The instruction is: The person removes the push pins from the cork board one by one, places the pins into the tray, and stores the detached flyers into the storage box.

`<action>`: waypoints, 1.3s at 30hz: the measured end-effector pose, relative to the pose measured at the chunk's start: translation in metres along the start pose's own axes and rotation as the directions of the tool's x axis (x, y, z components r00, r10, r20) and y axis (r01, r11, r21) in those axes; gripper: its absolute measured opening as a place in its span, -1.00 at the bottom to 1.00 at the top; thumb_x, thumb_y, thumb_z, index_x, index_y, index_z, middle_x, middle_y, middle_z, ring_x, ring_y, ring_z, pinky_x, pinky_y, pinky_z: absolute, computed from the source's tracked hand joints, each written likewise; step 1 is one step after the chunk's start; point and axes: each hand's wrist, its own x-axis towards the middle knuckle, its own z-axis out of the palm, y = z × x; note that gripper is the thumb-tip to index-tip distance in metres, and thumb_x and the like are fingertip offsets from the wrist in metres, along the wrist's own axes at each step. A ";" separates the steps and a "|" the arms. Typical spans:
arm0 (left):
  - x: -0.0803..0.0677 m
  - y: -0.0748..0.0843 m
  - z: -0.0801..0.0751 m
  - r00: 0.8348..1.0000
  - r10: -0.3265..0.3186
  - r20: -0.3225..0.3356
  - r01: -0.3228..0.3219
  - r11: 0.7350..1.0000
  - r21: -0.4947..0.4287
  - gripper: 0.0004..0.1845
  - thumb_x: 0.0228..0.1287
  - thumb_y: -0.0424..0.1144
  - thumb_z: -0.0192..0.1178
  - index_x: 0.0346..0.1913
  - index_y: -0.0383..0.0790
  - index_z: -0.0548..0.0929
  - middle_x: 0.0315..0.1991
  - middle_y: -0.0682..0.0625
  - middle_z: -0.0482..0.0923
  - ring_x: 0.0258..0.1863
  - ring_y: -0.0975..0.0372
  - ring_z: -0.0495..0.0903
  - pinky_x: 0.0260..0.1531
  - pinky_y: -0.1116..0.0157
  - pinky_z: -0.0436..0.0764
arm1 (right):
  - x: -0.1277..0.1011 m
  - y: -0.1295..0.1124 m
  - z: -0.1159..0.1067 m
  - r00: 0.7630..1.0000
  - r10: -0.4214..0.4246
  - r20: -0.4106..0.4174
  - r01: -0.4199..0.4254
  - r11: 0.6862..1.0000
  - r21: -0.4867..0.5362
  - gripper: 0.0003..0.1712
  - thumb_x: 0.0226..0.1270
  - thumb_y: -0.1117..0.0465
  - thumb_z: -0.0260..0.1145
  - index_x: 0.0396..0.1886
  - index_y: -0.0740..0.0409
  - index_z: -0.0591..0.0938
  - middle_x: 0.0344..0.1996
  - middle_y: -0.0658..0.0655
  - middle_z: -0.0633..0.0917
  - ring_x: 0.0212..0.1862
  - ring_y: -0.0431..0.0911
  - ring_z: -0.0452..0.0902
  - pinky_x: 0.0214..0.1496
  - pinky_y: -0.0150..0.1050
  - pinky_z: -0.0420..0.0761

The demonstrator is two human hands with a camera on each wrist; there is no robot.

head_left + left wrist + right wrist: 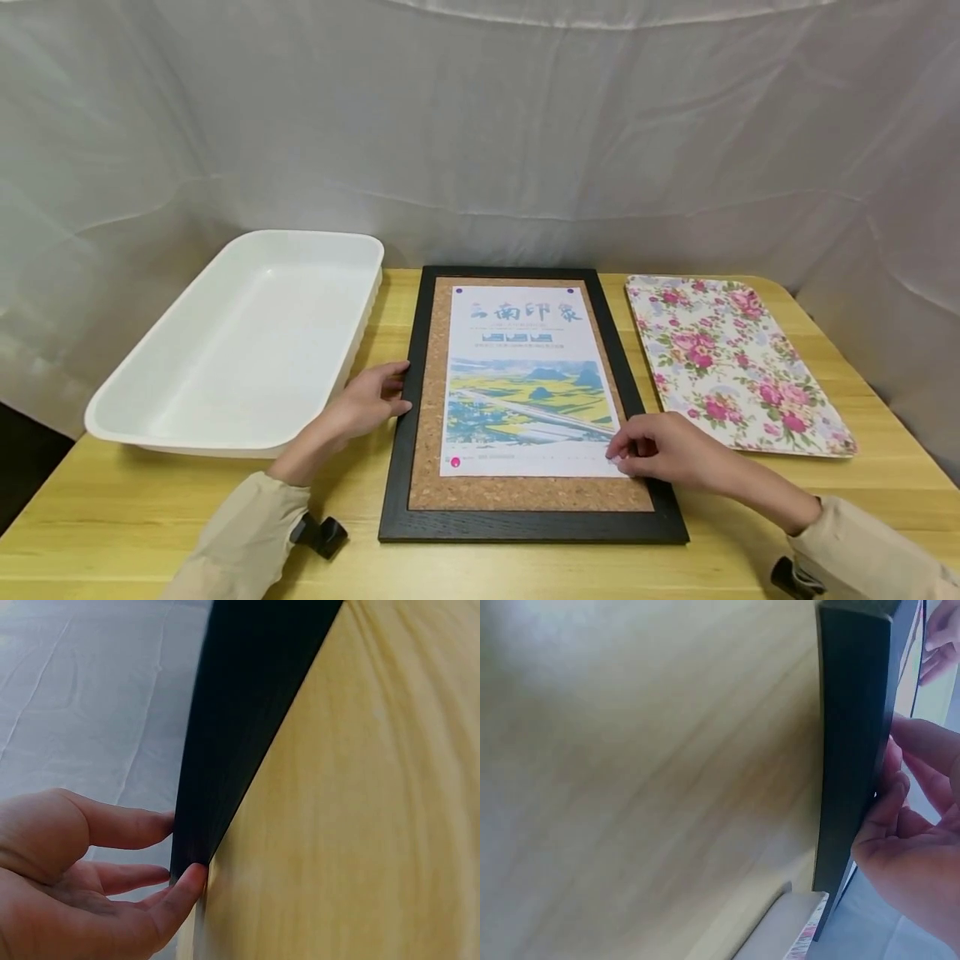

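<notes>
A cork board in a black frame lies on the table, with a printed landscape poster on it. Purple push pins sit at the poster's top corners, and a pink push pin at its lower left. My left hand touches the frame's left outer side with thumb and fingertips; the left wrist view shows these fingers against the dark edge. At the poster's lower right corner, my right hand has thumb and fingers curled together in a pinch. Whatever small thing they pinch is hidden by the fingertips.
A deep white tray stands to the left of the board. On the right lies a flower-patterned tray, close to the frame. The wooden table carries them all, and a pale grey curtain hangs behind.
</notes>
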 end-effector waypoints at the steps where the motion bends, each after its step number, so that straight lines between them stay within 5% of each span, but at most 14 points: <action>1: 0.000 0.000 0.000 1.000 0.000 0.002 0.000 1.000 -0.003 -0.36 0.34 -0.52 0.11 0.43 -0.50 0.15 0.27 -0.38 0.34 0.26 -0.15 0.34 0.08 0.06 0.50 | 0.000 0.000 -0.001 1.000 -0.006 0.007 0.006 1.000 0.006 -0.89 0.25 0.34 0.36 -0.29 0.05 0.72 -0.40 -0.18 0.62 -0.50 -0.34 0.39 -0.47 -0.35 0.49; 39: 0.000 -0.002 0.000 1.000 0.027 0.005 -0.027 1.000 0.003 -0.35 0.33 -0.52 0.11 0.43 -0.52 0.14 0.30 -0.40 0.28 0.26 -0.15 0.34 0.13 0.04 0.45 | 0.007 0.001 -0.006 0.995 0.081 0.065 -0.088 0.991 0.106 -0.92 0.20 0.34 0.39 -0.35 0.08 0.72 -0.52 -0.13 0.62 -0.49 -0.26 0.43 -0.46 -0.34 0.50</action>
